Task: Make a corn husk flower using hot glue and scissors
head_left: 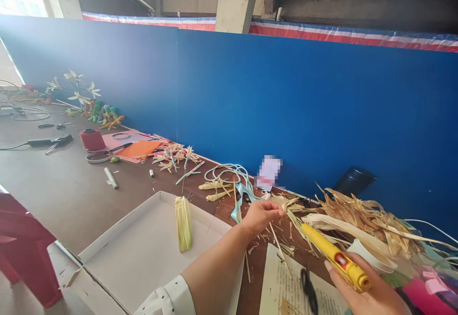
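Note:
My left hand (260, 215) is closed in a pinch on a small bunch of dried husk strips (286, 204) above the brown table (71, 191). My right hand (368, 291) is wrapped round a yellow glue gun (332, 255), whose tip points up and left toward the husk. Under the gun lie black scissors (309, 288) on a printed paper sheet (286, 281). A white paper cup (372, 253) stands just behind the gun.
A white cardboard tray (143, 253) holds a folded yellow-green husk (183, 223). A heap of dry husks (361, 219) lies at right, ribbons (232, 176) and paper flowers (77, 90) further left. A blue partition (286, 105) backs the table. A red chair (21, 248) stands at left.

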{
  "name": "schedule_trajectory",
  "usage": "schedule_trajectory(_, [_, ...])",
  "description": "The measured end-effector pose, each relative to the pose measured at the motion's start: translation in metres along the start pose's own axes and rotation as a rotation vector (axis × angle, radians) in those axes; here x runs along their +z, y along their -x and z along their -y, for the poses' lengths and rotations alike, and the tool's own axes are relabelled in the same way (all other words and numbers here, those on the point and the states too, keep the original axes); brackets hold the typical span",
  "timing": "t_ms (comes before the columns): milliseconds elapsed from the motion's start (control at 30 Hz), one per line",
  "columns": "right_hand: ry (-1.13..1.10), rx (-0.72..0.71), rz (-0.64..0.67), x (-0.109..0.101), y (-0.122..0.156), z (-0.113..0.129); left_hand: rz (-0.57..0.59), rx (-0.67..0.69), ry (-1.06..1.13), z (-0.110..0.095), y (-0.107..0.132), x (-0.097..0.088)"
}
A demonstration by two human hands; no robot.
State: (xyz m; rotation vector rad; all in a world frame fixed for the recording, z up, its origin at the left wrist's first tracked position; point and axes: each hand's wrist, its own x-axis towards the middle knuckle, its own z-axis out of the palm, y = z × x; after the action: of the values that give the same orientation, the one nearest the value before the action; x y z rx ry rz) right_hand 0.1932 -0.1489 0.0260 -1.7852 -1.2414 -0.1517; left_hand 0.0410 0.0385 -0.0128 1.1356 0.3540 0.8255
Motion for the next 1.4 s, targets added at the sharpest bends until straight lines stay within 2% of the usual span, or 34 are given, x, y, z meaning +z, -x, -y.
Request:
schedule_trajectory(100, [0.042, -0.127, 0.119, 0.009, -0.012, 0.021, -0.042, 0.002, 0.014, -0.001, 0.0, -0.001])
schedule_trajectory(233, [0.127, -0.192, 0.127, 0.021, -0.021, 0.029, -0.081, 0.016, 0.01, -0.005, 0.0, -0.002])
schedule_trajectory(567, [0.055, -0.099, 0.026, 0.055, -0.012, 0.046, -0.164, 0.061, 0.049, -0.005, -0.004, -0.005])
schedule_trajectory(800, [0.098, -0.136, 0.017, 0.055, -0.009, 0.041, -0.148, 0.081, 0.048, -0.003, -0.006, -0.006])
schedule_trajectory(1033, [0.227, -0.306, 0.019, 0.06, -0.006, 0.024, -0.163, 0.079, 0.046, -0.004, -0.006, -0.006])
schedule_trajectory(1400, [0.268, -0.39, -0.012, 0.056, -0.006, 0.029, -0.153, 0.09, 0.069, -0.004, -0.005, -0.005])
